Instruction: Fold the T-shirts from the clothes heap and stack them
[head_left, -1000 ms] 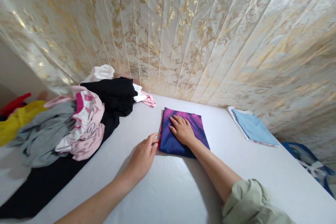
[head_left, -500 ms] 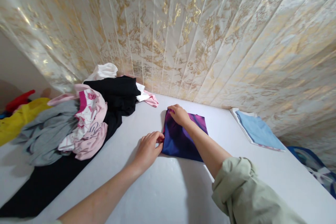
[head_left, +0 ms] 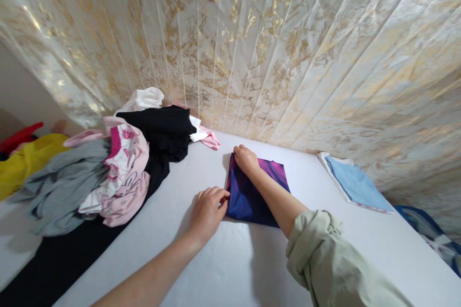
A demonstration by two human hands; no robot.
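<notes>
A purple and dark blue garment point(head_left: 252, 201) lies folded into a rough square on the white table; what kind of garment it is does not show. My left hand point(head_left: 209, 210) pinches its near left edge between thumb and fingers. At the far left corner, my right hand point(head_left: 246, 159) grips the same cloth with bent fingers, and my right forearm crosses over its right part. Some of the fabric is hidden under that hand and arm.
Left of the hands is a heap of clothes: a grey garment point(head_left: 68, 187), a pink one point(head_left: 129, 196), a black one point(head_left: 169, 129) and a yellow one point(head_left: 34, 158). Folded light blue cloth point(head_left: 355, 182) lies at the right. A gold-patterned curtain point(head_left: 230, 48) hangs behind the white table point(head_left: 223, 268).
The view has shifted slightly. Both hands keep their hold at the left edge of the purple and blue garment, which looks almost the same.
</notes>
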